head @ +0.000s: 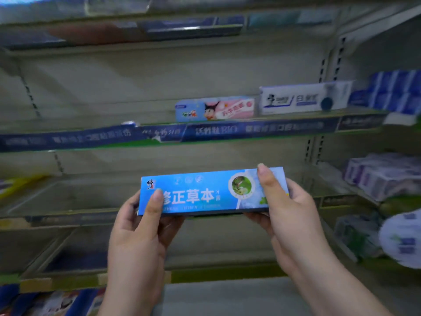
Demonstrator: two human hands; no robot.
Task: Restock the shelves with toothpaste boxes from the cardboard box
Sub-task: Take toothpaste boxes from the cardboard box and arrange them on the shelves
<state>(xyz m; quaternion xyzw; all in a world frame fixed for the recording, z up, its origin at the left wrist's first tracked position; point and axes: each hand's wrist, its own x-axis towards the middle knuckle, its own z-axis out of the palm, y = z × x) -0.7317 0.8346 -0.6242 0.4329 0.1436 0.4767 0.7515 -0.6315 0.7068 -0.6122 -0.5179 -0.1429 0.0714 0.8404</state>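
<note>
A blue toothpaste box (200, 192) with white lettering lies level in front of me, its long side facing up. My left hand (141, 231) grips its left end, thumb on the front. My right hand (289, 215) grips its right end, thumb across the front. The box hangs in front of a bare shelf (68, 201). On the shelf above (91, 139) stand a pink and blue toothpaste box (215, 108) and a white toothpaste box (305, 98). The cardboard box is not in view.
Blue and white packs (396, 92) fill the right end of the upper shelf. Purplish packs (385, 176) and white-green packs (364, 236) sit on the right-hand shelves. More boxes (52, 302) lie at the bottom left. A top shelf holds dark blue boxes (182, 26).
</note>
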